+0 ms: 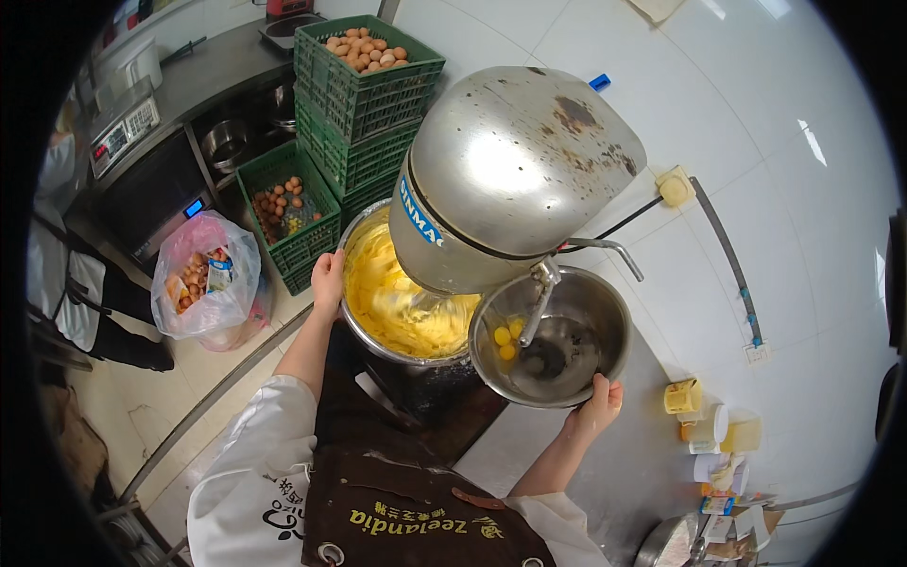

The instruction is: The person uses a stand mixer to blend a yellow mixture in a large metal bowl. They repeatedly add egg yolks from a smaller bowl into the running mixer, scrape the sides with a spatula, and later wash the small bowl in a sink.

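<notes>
Under the metal head of a stand mixer (510, 156) sits a large mixing bowl (404, 358) of yellow creamy batter, and the beater looks blurred. My left hand (328, 282) rests against the left rim of that bowl; its fingertips are partly hidden behind the rim. A second stainless steel bowl (595, 312) is tilted beside the mixer, close to the batter bowl's right rim. My right hand (601, 402) grips its lower right rim. Several raw egg yolks (504, 337) lie at the left side inside it, near a metal lever (542, 305) of the mixer.
Stacked green plastic crates (361, 106) of eggs stand behind the batter bowl, with a lower egg crate (290, 220) beside them. A plastic bag (205, 283) of eggshells is on the floor at left. Another person (71, 269) stands at far left. Tubs (708, 429) line the steel table's right side.
</notes>
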A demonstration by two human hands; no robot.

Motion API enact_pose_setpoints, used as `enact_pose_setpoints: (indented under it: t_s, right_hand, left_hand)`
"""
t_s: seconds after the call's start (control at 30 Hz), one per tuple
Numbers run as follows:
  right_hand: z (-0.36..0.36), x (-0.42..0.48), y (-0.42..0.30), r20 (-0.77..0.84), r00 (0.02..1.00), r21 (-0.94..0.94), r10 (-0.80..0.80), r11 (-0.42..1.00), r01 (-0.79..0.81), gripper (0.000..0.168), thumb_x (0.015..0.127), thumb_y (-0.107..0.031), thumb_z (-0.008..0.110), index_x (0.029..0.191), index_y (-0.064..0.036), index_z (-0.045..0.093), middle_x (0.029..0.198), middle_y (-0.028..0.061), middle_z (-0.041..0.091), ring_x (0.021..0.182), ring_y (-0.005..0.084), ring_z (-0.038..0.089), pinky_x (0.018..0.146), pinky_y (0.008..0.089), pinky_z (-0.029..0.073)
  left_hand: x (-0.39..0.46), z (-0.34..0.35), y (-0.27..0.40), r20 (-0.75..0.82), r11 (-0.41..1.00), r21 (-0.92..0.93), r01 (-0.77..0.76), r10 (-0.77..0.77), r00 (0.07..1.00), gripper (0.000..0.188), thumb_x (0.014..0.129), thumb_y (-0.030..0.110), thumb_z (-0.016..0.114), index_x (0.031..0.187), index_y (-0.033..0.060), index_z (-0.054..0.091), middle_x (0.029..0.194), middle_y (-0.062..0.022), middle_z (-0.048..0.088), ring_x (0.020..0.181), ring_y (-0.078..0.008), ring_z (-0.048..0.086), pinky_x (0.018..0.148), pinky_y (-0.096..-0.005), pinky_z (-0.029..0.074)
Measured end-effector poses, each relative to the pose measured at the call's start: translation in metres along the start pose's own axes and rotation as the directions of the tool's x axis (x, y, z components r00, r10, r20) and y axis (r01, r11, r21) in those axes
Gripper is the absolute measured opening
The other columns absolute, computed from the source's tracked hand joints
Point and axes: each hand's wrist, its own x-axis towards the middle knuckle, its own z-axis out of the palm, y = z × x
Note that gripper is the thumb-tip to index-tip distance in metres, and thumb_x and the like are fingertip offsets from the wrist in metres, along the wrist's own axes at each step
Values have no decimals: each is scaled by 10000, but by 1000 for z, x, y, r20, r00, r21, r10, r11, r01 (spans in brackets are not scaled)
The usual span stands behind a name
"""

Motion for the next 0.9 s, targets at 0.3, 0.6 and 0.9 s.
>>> enact_pose_setpoints:
  t_s: [0.3, 0.6, 0.9]
  right_hand:
    - [-10, -5, 6, -22, 999, 61, 28, 998, -27, 76, 755, 27, 516, 732, -26, 467, 732, 68, 576, 631, 102, 535, 594, 224, 456]
    - [-7, -8, 4, -6, 1000, 47, 3, 999, -3, 105, 745, 34, 528, 721, -40, 458, 720, 37, 562, 626, 72, 497, 603, 203, 419]
    - [-6, -10, 3, 25, 1000, -2, -7, 1000, 7, 77, 771, 20, 512, 749, -32, 459, 747, 50, 563, 632, 85, 514, 607, 215, 441]
  left_hand:
    - [5, -1, -8, 8, 1000, 11, 13, -13, 1000, 347, 855, 286, 536, 625, 45, 436, 577, 10, 425, 567, -84, 377, 545, -250, 352]
    - [8, 0, -12, 19, 1000, -6, 10, -10, 1000, 355, 852, 292, 541, 619, 59, 407, 569, 21, 392, 561, -79, 354, 535, -248, 341]
    - [8, -1, -13, 26, 998, -51, 27, -25, 999, 349, 853, 271, 544, 617, 59, 400, 568, 22, 380, 557, -74, 345, 533, -241, 337]
